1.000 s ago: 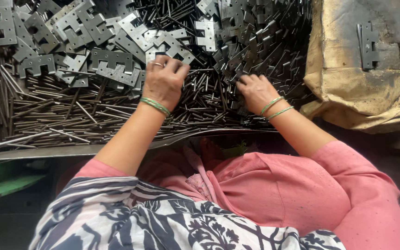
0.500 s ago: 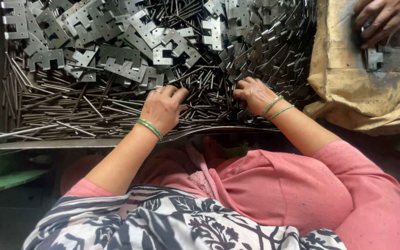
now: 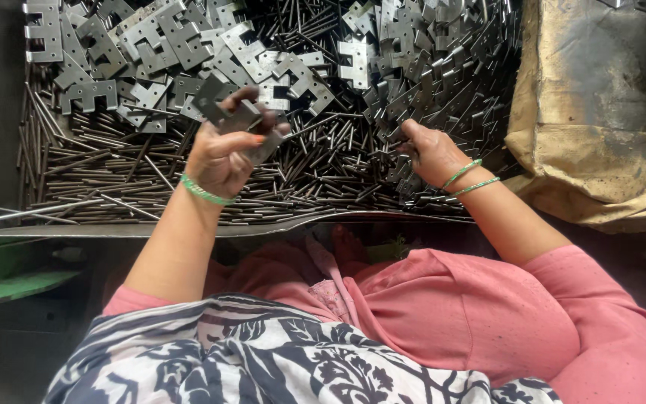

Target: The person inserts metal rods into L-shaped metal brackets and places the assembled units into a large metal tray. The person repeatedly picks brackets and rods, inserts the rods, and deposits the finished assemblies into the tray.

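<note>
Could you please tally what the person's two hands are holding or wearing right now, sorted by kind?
Notched metal plates held up by the left hand: 1
Green bangles on the left wrist: 1
Green bangles on the right wrist: 2
Total: 4
The right hand rests in the plate heap; what its fingers grip is hidden. The loose plates and metal pins are too many to count.

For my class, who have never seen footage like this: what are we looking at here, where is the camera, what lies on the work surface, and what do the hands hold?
The camera sits on a person's head and looks down at their own two bare hands; there is no machine. Before them is a metal tray heaped with thin dark metal pins and flat notched hinge plates. The left hand is lifted and grips one hinge plate. The right hand rests low in the heap; what its fingers grasp is hidden. A worn brown sack lies to the right.
</note>
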